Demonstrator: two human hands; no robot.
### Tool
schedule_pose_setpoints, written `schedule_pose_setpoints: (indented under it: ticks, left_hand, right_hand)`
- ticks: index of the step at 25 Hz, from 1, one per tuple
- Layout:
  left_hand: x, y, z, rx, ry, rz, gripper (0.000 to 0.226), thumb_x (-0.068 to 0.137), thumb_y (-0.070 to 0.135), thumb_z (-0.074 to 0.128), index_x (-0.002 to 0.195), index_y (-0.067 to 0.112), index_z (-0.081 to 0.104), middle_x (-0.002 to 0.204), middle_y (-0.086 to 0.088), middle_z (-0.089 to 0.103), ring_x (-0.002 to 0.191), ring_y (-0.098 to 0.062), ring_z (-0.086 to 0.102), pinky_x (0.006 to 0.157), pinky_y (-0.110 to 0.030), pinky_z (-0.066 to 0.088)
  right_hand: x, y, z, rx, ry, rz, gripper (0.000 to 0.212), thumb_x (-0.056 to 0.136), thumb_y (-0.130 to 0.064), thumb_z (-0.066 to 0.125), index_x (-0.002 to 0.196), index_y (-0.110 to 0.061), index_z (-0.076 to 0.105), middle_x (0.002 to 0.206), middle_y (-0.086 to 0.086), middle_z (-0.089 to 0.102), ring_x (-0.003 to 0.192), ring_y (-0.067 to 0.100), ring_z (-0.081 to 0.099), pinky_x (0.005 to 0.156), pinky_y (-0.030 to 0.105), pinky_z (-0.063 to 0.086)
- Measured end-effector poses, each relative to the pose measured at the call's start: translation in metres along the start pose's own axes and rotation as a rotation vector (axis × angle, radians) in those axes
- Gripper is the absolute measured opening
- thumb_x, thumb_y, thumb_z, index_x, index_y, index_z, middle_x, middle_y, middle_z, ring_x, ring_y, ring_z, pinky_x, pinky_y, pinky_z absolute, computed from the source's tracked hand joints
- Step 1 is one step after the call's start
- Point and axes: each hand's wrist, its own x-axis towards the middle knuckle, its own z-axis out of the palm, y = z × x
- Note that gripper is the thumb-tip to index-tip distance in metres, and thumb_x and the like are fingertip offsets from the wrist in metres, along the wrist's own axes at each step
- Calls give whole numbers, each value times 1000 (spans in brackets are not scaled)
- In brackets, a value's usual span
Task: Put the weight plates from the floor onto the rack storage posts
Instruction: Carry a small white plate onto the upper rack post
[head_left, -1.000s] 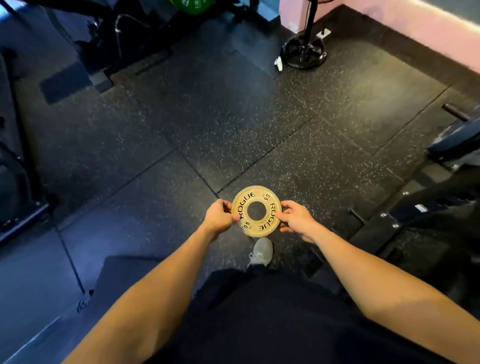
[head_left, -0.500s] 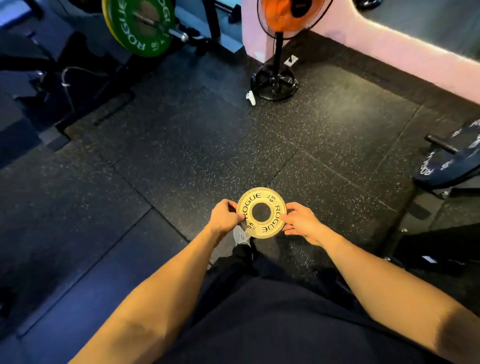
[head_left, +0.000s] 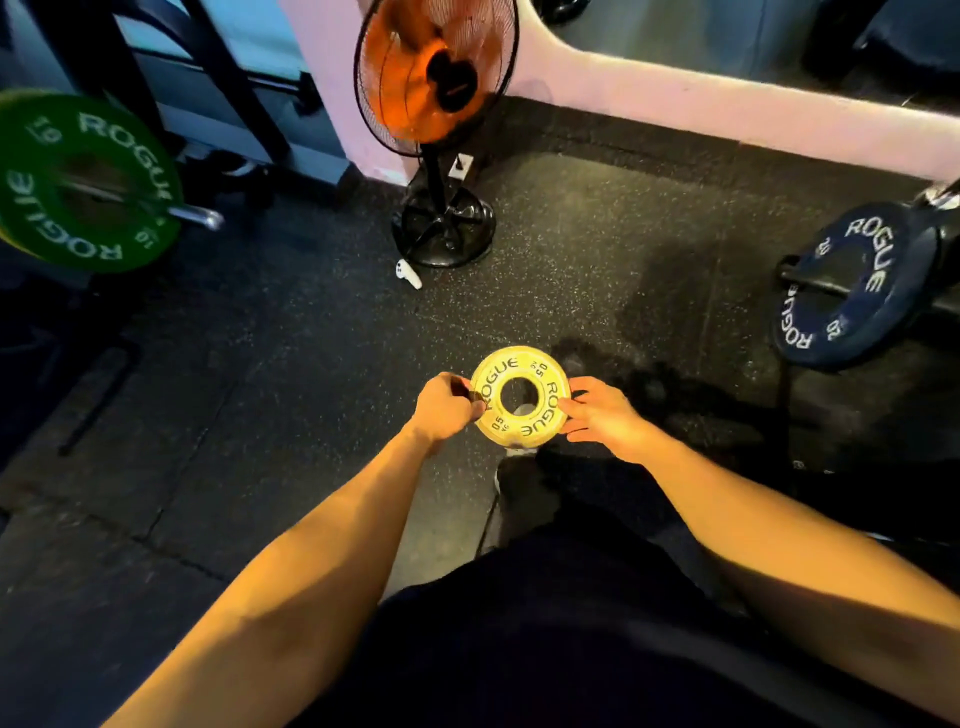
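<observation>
Small yellow plate (head_left: 521, 397) held between left hand (head_left: 443, 407) and right hand (head_left: 601, 414) grips.

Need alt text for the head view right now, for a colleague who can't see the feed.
Both hands, left hand and right hand, hold a small yellow plate by its edges above the rubber floor. A green plate sits far left, a blue plate right, a standing fan ahead.

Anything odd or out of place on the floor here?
One thing: a small white handheld device lies loose on the rubber floor beside the fan's base, where it could be stepped on. Nothing else stands out.
</observation>
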Motion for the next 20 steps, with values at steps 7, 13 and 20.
schedule_pose_setpoints:
  ticks: [7, 13, 20]
  left_hand:
    - [172, 106, -36, -5, -17, -10, 40, 79, 6, 74, 114, -2, 57, 109, -25, 66, 91, -31, 64, 79, -40, 51]
    - [294, 209, -73, 0, -22, 19, 38, 78, 4, 74, 112, -2, 59, 97, -19, 67, 79, -19, 57, 69, -32, 46]
    - [454, 297, -110, 123, -82, 117, 43, 78, 8, 76, 116, -2, 59, 111, -20, 66, 93, -25, 63, 77, -28, 47]
  right_hand:
    - [137, -127, -36, 60, 58, -33, 36, 92, -9, 58, 126, -2, 48, 96, 16, 56, 63, 21, 56, 60, 30, 48]
    - [232, -244, -73, 131, 78, -64, 36, 91, -2, 57, 126, 0, 47, 79, 10, 58, 46, 9, 61, 48, 22, 50]
    - [357, -347, -96, 205, 204, -85, 35, 88, 0, 61, 123, 2, 53, 91, 10, 60, 72, 15, 56, 50, 19, 51]
